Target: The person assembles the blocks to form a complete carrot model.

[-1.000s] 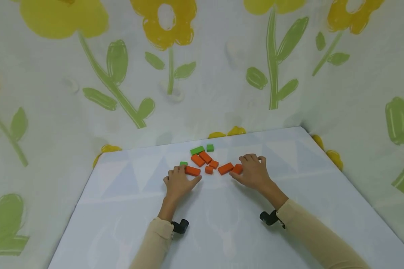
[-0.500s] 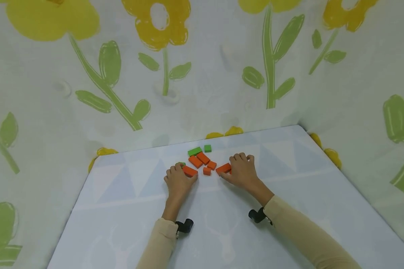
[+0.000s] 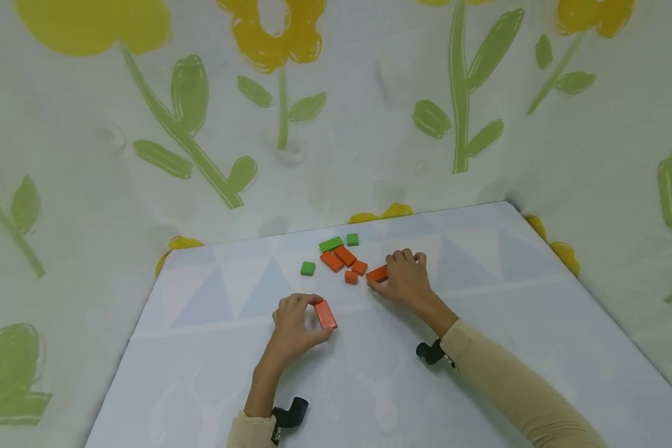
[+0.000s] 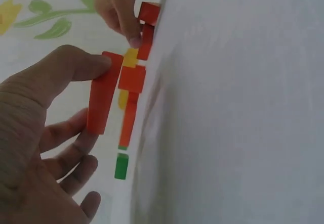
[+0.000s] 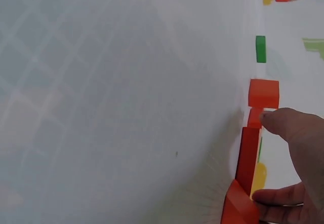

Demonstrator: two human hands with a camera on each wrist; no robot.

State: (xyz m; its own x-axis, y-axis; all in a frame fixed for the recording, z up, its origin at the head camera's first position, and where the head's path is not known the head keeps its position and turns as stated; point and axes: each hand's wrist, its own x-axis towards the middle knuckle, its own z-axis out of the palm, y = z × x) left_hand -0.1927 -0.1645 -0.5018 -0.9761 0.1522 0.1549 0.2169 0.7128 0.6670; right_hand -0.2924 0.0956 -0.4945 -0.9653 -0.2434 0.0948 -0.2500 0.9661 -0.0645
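My left hand (image 3: pixel 292 326) pinches an orange rectangular block (image 3: pixel 326 315) by its ends, thumb at one and fingertips at the other. In the left wrist view this block (image 4: pixel 105 95) is tilted and apart from the others. My right hand (image 3: pixel 407 279) curls round a second long orange block (image 3: pixel 377 274), with the thumb near its left end. That block (image 5: pixel 247 158) lies on the table. Another orange block (image 5: pixel 239 205) sits by the right fingers; the hand hides it in the head view.
Left of the right hand lie two small orange blocks (image 3: pixel 351 277) and two longer orange ones (image 3: pixel 332 261). Behind them are a long green block (image 3: pixel 331 244) and a green cube (image 3: pixel 352 239); another green cube (image 3: pixel 308 269) sits leftward. A flower-printed cloth (image 3: pixel 358 143) hangs beyond the white table (image 3: pixel 369 348).
The left hand has taken hold of the left orange block and drawn it back towards the body, turning it. The right hand has shifted left onto the long orange block.
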